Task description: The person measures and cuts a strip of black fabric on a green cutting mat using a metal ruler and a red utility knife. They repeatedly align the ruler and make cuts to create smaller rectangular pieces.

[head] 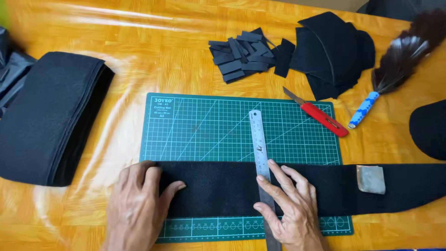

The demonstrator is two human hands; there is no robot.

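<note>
Both your hands lie flat, fingers apart, on the black felt strip [223, 188] across the cutting mat [204, 125]: left hand [137, 207] at its end, right hand [290, 209] pinning the steel ruler [259, 144].

1. Both hands, left [137, 207] and right [288, 207], are cut off at the wrist by the lower edge.
2. The steel ruler [260, 148] passes under the right fingers; its near end leaves the picture.
3. The long black felt strip [223, 188] is partly covered by both hands.
4. The dark feather duster with a blue-white handle [395, 60] blurs at its tip by the right edge.
5. A rounded black felt piece [429, 128] is cropped at the right edge.
</note>
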